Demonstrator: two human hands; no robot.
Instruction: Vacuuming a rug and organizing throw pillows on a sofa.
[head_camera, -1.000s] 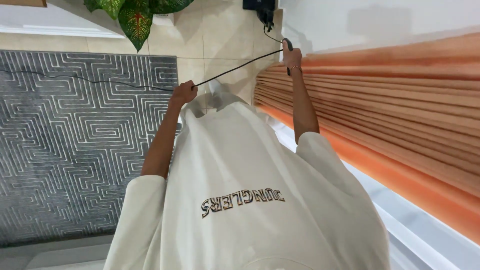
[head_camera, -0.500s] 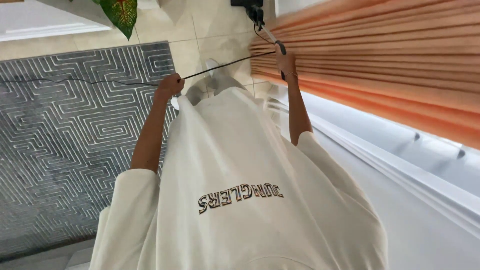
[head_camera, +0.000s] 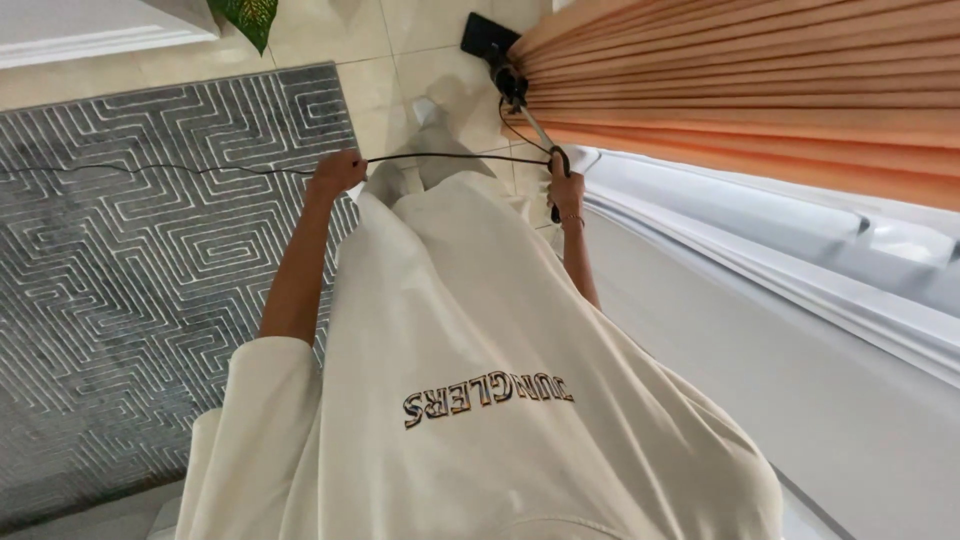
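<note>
Black cord (head_camera: 450, 157) is what both hands are on right now, stretched pretty much level between them out in front of the person, above the tiled floor (head_camera: 410, 60). Left hand (head_camera: 338, 172) is closed in a fist around one end of that stretch, and past it the cord trails off thin and wavy across the grey maze-pattern rug (head_camera: 130, 260). Right hand (head_camera: 566, 190) is wrapped around the other end, right up beside the orange pleated curtain (head_camera: 760, 90), with a loop of cord poking out above the knuckles and a short dark bit sticking out below the hand; can't tell what that bit is. From there the cord climbs to a black box-like thing (head_camera: 488, 36) on the floor by the curtain's edge. Person's in a cream sweatshirt (head_camera: 480, 340) with lettering across the chest, both arms held out. Pale window frame (head_camera: 800, 260) runs along the right side, and a green leaf (head_camera: 248, 14) peeks in at the top.
</note>
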